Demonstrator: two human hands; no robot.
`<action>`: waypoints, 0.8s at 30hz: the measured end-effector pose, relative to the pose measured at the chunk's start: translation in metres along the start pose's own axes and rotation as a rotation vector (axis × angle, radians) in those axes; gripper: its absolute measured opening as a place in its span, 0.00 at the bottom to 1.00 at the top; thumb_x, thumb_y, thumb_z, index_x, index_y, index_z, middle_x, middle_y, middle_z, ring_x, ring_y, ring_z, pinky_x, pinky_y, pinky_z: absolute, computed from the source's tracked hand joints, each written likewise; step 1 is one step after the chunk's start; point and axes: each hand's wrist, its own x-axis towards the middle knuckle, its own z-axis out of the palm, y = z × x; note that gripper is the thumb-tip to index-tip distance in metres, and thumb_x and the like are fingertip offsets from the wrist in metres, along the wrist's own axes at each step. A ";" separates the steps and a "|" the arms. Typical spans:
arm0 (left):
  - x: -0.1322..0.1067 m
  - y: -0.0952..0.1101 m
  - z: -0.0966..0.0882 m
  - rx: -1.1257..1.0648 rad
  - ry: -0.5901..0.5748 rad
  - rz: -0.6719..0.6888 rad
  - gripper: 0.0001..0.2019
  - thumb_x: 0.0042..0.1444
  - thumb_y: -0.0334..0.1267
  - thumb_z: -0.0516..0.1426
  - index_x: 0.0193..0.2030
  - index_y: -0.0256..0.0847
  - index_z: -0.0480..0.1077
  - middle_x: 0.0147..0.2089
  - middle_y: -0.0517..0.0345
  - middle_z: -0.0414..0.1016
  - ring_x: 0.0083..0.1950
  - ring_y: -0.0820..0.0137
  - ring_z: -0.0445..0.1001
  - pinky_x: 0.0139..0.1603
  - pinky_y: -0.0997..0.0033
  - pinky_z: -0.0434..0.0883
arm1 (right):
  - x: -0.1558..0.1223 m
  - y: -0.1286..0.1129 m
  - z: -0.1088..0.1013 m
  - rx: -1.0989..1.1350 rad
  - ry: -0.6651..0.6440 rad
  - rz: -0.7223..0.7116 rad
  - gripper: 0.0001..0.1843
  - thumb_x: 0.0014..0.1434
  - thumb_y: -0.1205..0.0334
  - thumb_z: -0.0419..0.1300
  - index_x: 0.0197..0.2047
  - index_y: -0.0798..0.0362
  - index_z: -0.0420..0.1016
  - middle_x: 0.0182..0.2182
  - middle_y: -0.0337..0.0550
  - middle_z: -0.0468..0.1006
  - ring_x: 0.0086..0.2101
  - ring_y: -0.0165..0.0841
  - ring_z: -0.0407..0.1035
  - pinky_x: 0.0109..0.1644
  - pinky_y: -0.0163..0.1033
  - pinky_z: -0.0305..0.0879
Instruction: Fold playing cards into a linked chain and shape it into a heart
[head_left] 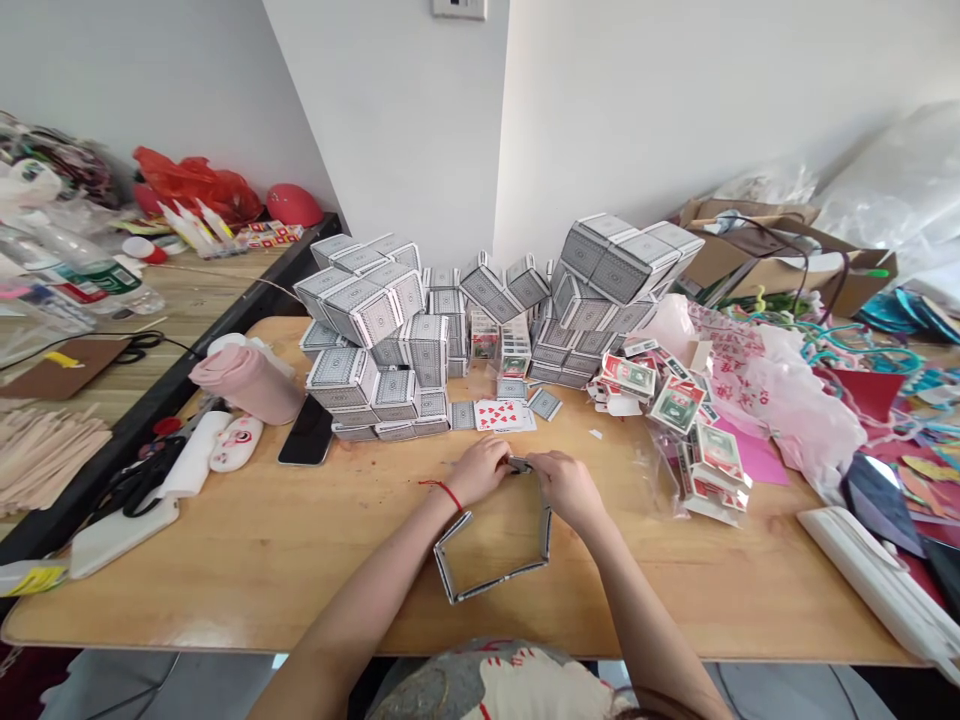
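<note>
A strip of folded playing cards (501,580), joined end to end, stands on edge on the wooden table in an open, many-sided loop. My left hand (482,470), with a red string at its wrist, pinches the strip's far end. Close beside it my right hand (568,487) is closed on the same strip, near its right corner. Between my fingertips a short grey folded piece shows. Just beyond my hands lie flat playing cards, a red heart card (501,415) among them. The fingertips are partly hidden by the hands.
Stacked blocks of folded cards (367,310) stand back left, with more blocks (615,260) back right. Card boxes (679,400) are piled at right beside a plastic bag (795,400). At left are a phone (306,432), a pink cup (251,380) and black scissors (146,480).
</note>
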 end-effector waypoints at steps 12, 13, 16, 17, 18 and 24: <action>0.003 0.001 0.010 -0.010 -0.005 -0.028 0.01 0.53 0.33 0.51 0.31 0.39 0.62 0.35 0.57 0.68 0.40 0.68 0.66 0.40 0.69 0.64 | 0.000 0.008 0.002 0.044 0.081 0.040 0.16 0.55 0.70 0.46 0.35 0.51 0.74 0.26 0.42 0.75 0.29 0.32 0.67 0.31 0.32 0.56; 0.003 0.001 0.010 -0.019 -0.002 -0.024 0.01 0.53 0.33 0.52 0.31 0.39 0.62 0.35 0.57 0.68 0.40 0.69 0.66 0.40 0.69 0.64 | 0.000 0.009 0.002 0.054 0.087 0.040 0.16 0.55 0.70 0.46 0.35 0.51 0.74 0.27 0.42 0.75 0.29 0.32 0.68 0.32 0.32 0.56; 0.003 0.001 0.012 0.001 0.017 -0.044 0.02 0.52 0.31 0.52 0.29 0.39 0.62 0.34 0.56 0.68 0.39 0.68 0.66 0.40 0.68 0.64 | -0.001 0.010 0.001 0.101 0.097 0.037 0.16 0.56 0.69 0.45 0.35 0.50 0.74 0.29 0.43 0.76 0.31 0.33 0.69 0.33 0.32 0.58; 0.003 0.001 0.012 0.015 0.024 -0.053 0.03 0.52 0.30 0.51 0.29 0.39 0.62 0.33 0.56 0.68 0.39 0.68 0.66 0.40 0.68 0.64 | -0.001 0.010 0.001 0.120 0.101 0.036 0.16 0.57 0.68 0.45 0.35 0.50 0.74 0.30 0.43 0.77 0.31 0.33 0.69 0.34 0.33 0.59; 0.003 0.001 0.013 0.023 0.029 -0.059 0.03 0.52 0.30 0.51 0.28 0.38 0.62 0.33 0.56 0.68 0.39 0.68 0.66 0.40 0.67 0.64 | -0.002 0.010 0.001 0.140 0.105 0.037 0.15 0.57 0.67 0.46 0.36 0.50 0.74 0.30 0.43 0.77 0.32 0.34 0.70 0.34 0.33 0.59; 0.011 0.001 0.008 -0.038 -0.026 0.022 0.06 0.51 0.29 0.51 0.35 0.39 0.66 0.37 0.55 0.68 0.41 0.68 0.66 0.43 0.67 0.65 | -0.004 0.014 -0.002 0.197 0.099 0.064 0.16 0.58 0.66 0.45 0.37 0.49 0.74 0.31 0.42 0.78 0.32 0.34 0.71 0.37 0.35 0.61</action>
